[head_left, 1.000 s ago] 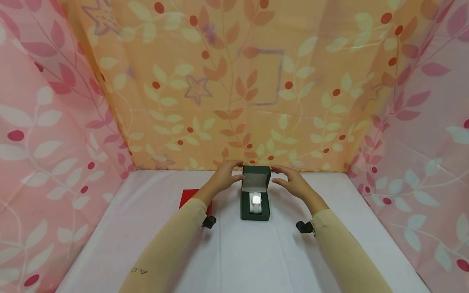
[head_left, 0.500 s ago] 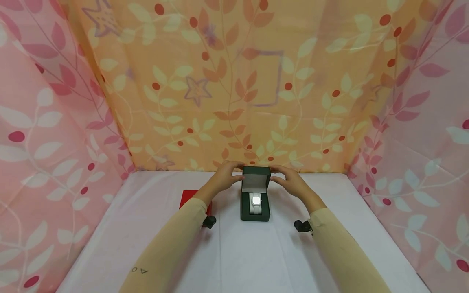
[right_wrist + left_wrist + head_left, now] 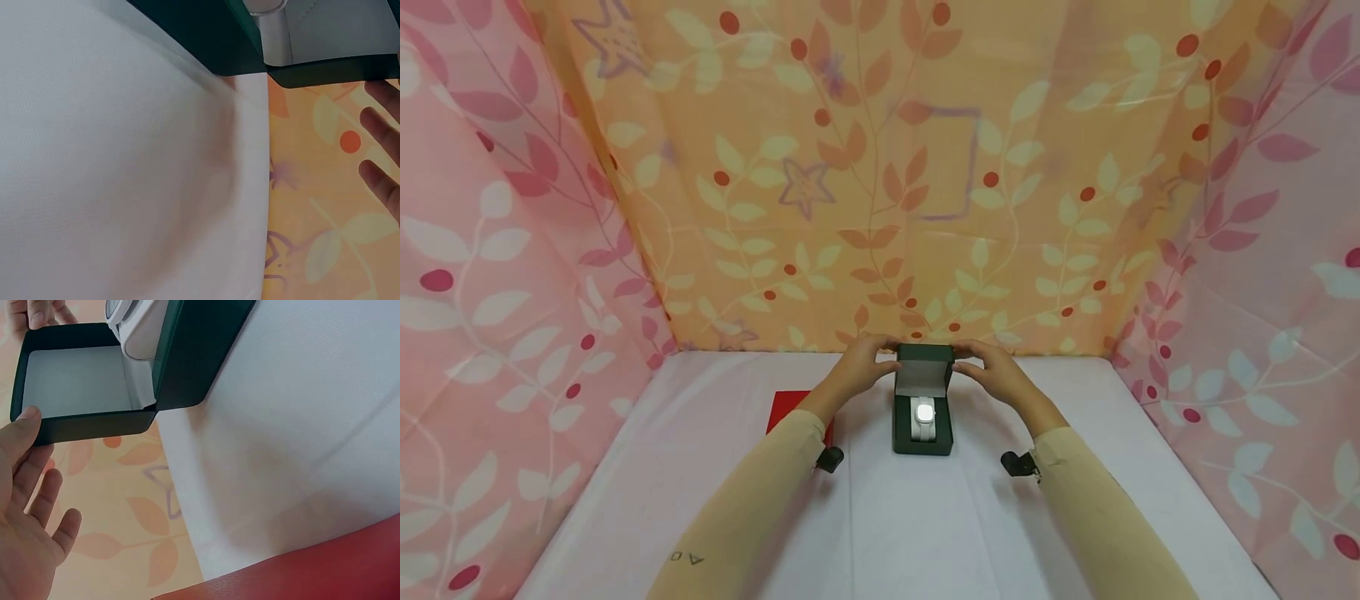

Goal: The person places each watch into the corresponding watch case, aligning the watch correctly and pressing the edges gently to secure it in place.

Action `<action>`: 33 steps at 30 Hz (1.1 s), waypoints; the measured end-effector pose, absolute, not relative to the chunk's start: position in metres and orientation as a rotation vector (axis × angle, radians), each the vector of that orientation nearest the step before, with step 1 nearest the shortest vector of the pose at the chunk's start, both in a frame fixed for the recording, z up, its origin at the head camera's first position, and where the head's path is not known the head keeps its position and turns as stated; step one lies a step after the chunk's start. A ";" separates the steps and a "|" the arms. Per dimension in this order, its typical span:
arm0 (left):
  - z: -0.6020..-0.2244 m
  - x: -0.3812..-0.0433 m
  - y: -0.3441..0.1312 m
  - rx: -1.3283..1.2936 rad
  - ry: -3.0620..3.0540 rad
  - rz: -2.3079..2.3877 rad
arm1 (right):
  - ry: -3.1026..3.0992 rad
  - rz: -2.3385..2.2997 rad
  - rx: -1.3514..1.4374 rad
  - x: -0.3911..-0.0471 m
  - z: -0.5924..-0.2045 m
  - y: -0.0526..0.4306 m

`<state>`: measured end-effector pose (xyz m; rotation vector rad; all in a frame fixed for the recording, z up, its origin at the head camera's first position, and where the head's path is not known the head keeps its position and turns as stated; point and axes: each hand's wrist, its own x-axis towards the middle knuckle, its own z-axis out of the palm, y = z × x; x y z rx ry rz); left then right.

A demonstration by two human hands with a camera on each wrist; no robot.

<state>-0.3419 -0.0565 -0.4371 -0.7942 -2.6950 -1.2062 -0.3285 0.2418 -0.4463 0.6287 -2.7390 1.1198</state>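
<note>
A dark green watch box (image 3: 922, 447) stands on the white tabletop in the head view, its lid (image 3: 925, 352) raised. Inside sits a white watch (image 3: 924, 415) with a pale strap and a bright, glaring face. My left hand (image 3: 859, 368) pinches the left edge of the lid between thumb and index finger, the other fingers spread, as the left wrist view shows. On the opposite edge, my right hand (image 3: 997, 375) holds the lid with its thumb and index finger. In the right wrist view, several right fingers (image 3: 381, 128) extend below the lid, and the thumb is out of frame.
A red box (image 3: 786, 406) lies left of the watch box, partly hidden by my left forearm. Behind the table's far edge hangs an orange leaf-patterned cloth (image 3: 880, 167). Pink patterned cloths (image 3: 490, 333) close off both sides.
My right hand has moved slightly left and closed in on the lid's right edge. The left hand's fingers have come onto the left edge. The box stays in place with the lid up.
</note>
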 end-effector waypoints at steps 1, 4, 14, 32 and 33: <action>-0.437 -0.342 -0.057 -0.797 -2.688 -1.209 | -2.739 1.120 0.629 -0.328 -0.446 0.242; -0.438 -0.341 -0.056 -0.795 -2.678 -1.216 | -2.735 1.122 0.633 -0.327 -0.446 0.242; -0.439 -0.334 -0.056 -0.747 -2.676 -1.224 | -2.732 1.140 0.617 -0.319 -0.443 0.240; -0.448 -0.325 -0.058 -0.705 -2.625 -1.300 | -2.708 1.192 0.598 -0.311 -0.445 0.241; -0.448 -0.324 -0.058 -0.697 -2.629 -1.303 | -2.706 1.198 0.601 -0.311 -0.446 0.240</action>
